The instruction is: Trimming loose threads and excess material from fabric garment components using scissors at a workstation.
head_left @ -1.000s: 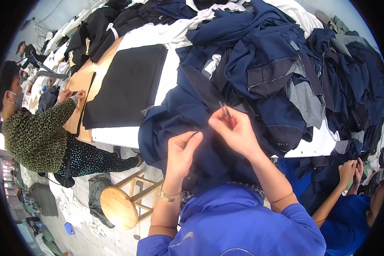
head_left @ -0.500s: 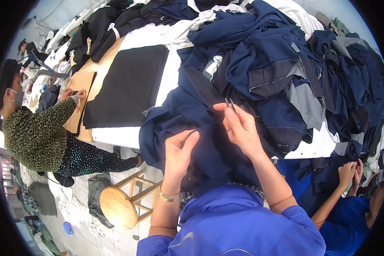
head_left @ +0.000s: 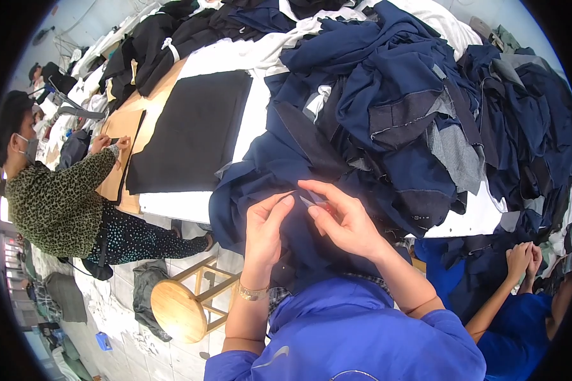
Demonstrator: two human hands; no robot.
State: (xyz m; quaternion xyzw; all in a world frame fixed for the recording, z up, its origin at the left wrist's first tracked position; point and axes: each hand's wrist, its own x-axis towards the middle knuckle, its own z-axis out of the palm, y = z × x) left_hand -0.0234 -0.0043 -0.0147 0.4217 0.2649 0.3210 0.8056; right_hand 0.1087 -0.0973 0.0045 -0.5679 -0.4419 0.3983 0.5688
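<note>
My left hand pinches an edge of the navy garment, thumb against forefinger. Its fabric hangs over the table's front edge toward my lap. Close by on the right, my right hand is closed round a small pair of thread snips. Their pointed blades face left, beside my left fingertips. Whether the blades touch the cloth or a thread I cannot tell. Most of the snips' body is hidden by my fingers.
A large navy heap covers the table ahead. Left of it lies a black fabric stack. A co-worker in a patterned top stands at the left. A wooden stool is on the floor. Another person's hands hold dark cloth at the right.
My right hand has come down and left with the snips, from above the heap to beside my left fingertips. My left hand has stayed nearly in place.
</note>
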